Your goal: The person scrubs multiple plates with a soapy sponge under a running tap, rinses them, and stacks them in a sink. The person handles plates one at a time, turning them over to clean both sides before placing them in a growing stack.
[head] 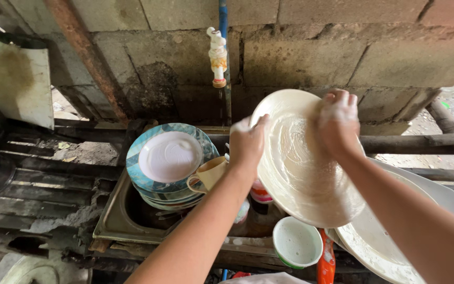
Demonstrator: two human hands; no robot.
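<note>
Both soapy hands grip a round, glossy plate.

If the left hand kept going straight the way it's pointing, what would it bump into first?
The left hand grips the rim of the big soapy cream plate, fingers pointing up and away. Straight on, it would probably pass the tap and meet the block wall first, though depth is hard to judge from this view.

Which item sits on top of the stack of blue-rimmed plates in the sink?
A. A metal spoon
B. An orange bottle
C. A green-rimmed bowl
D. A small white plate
D: a small white plate lies on the topmost of the blue-rimmed plates in the sink, left of the left hand.
</note>
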